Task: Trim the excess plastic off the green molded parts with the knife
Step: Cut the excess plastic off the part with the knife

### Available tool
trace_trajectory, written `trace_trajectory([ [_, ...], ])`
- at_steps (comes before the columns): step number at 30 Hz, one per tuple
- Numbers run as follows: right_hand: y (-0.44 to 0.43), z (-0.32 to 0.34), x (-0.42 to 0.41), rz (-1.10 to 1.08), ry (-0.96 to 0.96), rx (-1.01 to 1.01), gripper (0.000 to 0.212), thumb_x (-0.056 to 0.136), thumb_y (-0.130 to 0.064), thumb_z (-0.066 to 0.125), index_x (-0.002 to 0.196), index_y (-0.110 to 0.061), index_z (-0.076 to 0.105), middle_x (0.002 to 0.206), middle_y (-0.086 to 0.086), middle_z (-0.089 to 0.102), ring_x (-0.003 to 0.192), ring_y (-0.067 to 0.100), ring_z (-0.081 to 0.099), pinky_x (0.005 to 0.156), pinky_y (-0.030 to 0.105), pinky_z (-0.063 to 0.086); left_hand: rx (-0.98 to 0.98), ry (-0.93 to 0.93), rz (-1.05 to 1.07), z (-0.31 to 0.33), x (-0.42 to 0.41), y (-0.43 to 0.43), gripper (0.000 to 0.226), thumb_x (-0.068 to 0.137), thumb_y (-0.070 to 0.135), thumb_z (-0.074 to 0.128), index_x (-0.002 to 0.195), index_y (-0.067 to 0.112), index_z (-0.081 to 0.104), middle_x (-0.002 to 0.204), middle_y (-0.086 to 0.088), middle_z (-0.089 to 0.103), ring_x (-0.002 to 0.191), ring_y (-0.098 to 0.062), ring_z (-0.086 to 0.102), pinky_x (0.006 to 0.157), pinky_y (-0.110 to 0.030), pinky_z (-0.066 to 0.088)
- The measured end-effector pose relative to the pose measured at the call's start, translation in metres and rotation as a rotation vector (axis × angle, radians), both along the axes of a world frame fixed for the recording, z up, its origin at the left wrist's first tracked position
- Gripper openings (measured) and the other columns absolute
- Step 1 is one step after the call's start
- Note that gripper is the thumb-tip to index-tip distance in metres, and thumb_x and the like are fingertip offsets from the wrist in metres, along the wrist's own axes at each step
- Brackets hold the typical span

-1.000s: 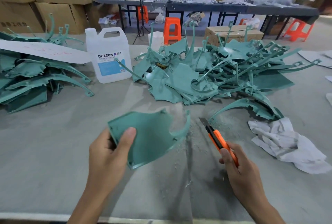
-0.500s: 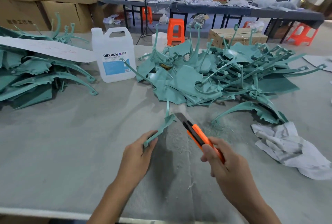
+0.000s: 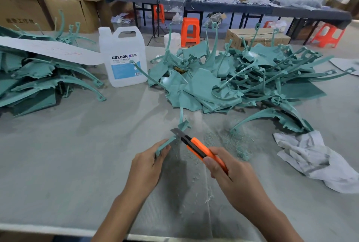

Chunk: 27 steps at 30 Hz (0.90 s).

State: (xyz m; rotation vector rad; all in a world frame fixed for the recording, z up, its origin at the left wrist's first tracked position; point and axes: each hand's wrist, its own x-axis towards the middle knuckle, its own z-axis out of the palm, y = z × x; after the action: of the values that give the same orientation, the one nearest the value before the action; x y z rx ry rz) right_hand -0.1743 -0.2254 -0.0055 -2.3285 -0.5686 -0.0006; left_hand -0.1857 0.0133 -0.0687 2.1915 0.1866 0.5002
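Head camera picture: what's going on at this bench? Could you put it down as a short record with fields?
Holding: left hand pinches a green part, held on edge above the table
Cutting: right hand grips an orange knife, blade against the part
Piles: big heap of green parts behind the hands; smaller heap at far left
Debris: green shavings right of the knife
Nearby: white jug, crumpled rag
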Motion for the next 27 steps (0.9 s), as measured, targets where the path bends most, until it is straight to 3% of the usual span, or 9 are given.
trace_trajectory([
  [4,0.0,-0.004,0.027,-0.113,-0.062,-0.08,0.038,0.096,-0.061,0.035,0.115,-0.036,0.057,0.058,-0.004,0.056,0.05,0.011,0.055,0.051,0.033,0.044,0.065,-0.016,-0.006,0.003,0.001,-0.001,0.054,0.091,0.064,0.036,0.128,0.039,0.066,0.087,0.013,0.074,0.084,-0.008,0.061,0.065,-0.003,0.041],
  [9,0.0,0.001,0.051,-0.192,-0.095,-0.161,0.029,0.102,-0.052,0.039,0.113,-0.032,0.056,0.059,-0.003,0.056,0.052,0.014,0.055,0.051,0.038,0.045,0.025,0.039,0.052,0.004,0.003,0.004,0.054,0.094,0.062,0.04,0.119,0.027,0.072,0.056,0.027,0.056,0.06,0.002,0.055,0.053,-0.01,0.038],
  [12,-0.008,0.001,0.045,-0.191,-0.062,-0.054,0.034,0.098,-0.061,0.037,0.113,-0.038,0.057,0.062,-0.002,0.062,0.054,0.01,0.058,0.056,0.039,0.05,0.015,0.058,0.06,0.004,0.005,0.004,0.059,0.091,0.065,0.039,0.118,0.024,0.073,0.058,0.024,0.057,0.061,-0.001,0.057,0.052,-0.011,0.037],
  [17,0.005,-0.004,0.007,-0.072,-0.034,0.091,0.031,0.09,-0.075,0.035,0.105,-0.055,0.054,0.068,-0.008,0.065,0.053,0.009,0.059,0.049,0.028,0.045,0.006,0.077,0.082,0.003,0.007,0.005,0.064,0.089,0.066,0.037,0.114,0.02,0.074,0.071,0.019,0.063,0.073,-0.018,0.062,0.056,-0.014,0.036],
  [22,0.015,-0.004,-0.002,-0.015,-0.003,0.17,0.03,0.09,-0.074,0.038,0.104,-0.054,0.056,0.069,-0.006,0.065,0.051,0.011,0.057,0.048,0.028,0.044,0.022,0.109,0.085,0.004,0.007,0.004,0.065,0.088,0.067,0.034,0.108,0.019,0.073,0.062,0.022,0.055,0.064,-0.01,0.055,0.053,-0.012,0.035],
  [27,0.017,-0.007,0.001,-0.003,0.015,0.171,0.03,0.088,-0.074,0.038,0.103,-0.053,0.054,0.071,-0.003,0.065,0.05,0.014,0.057,0.051,0.035,0.047,0.029,0.105,0.065,0.004,0.007,0.004,0.069,0.087,0.068,0.032,0.118,0.02,0.071,0.079,0.007,0.068,0.078,-0.023,0.064,0.066,-0.033,0.048],
])
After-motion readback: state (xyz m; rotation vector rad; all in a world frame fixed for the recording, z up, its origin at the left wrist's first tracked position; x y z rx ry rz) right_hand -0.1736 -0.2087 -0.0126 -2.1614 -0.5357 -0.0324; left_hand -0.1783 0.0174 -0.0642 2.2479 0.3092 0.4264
